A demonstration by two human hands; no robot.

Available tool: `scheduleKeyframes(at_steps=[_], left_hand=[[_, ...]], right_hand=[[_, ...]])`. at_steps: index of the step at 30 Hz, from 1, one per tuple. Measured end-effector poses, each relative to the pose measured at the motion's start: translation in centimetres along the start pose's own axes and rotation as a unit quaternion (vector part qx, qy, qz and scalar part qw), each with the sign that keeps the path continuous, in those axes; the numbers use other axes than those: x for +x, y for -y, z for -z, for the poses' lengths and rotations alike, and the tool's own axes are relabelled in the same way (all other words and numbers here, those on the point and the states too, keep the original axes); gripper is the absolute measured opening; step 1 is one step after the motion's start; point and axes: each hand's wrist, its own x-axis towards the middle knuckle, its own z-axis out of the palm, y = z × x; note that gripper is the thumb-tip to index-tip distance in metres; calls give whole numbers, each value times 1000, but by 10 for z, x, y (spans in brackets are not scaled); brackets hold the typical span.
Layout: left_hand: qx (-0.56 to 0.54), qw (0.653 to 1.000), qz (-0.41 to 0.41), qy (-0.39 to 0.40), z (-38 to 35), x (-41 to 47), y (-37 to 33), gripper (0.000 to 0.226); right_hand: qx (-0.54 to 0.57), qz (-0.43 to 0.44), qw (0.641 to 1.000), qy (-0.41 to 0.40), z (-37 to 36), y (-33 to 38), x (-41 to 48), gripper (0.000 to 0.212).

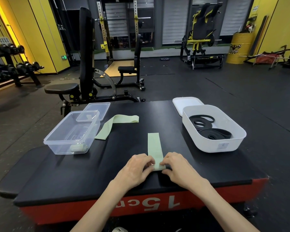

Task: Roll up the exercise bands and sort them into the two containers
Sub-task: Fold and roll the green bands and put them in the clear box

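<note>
A pale green band (154,145) lies flat on the black padded platform (141,180), running away from me. Its near end is curled into a small roll. My left hand (135,169) and my right hand (177,166) pinch that roll from either side. A second green band (114,123) lies loose and bent further back. The clear plastic container (57,140) on the left holds one rolled green band (78,147). The white tub (214,145) on the right holds coiled black bands (207,127).
A clear lid (95,111) leans behind the clear container, and a white lid (186,102) lies behind the tub. The platform has a red front marked 15cm. Weight benches, a dumbbell rack and gym machines stand beyond on the dark floor.
</note>
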Motion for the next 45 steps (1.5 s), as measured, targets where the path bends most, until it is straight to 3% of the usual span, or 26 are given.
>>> scheduleKeyframes(at_steps=[4,25,32,45], left_hand=[[15,999,8,28,2,3,1,22],[-44,998,31,40,3,-5,-3,17],[-83,995,56,10,2,-7,-5,10],[-58,996,71,-24,-3,-6,-2,6]], right_hand=[[-3,-7,1000,4,0,1,3,26],[-26,22,999,9,-3,2,-13,24],[0,11,1000,-11,-2,5,-16,21],[25,5,1000,-18,-4,2,-12,23]])
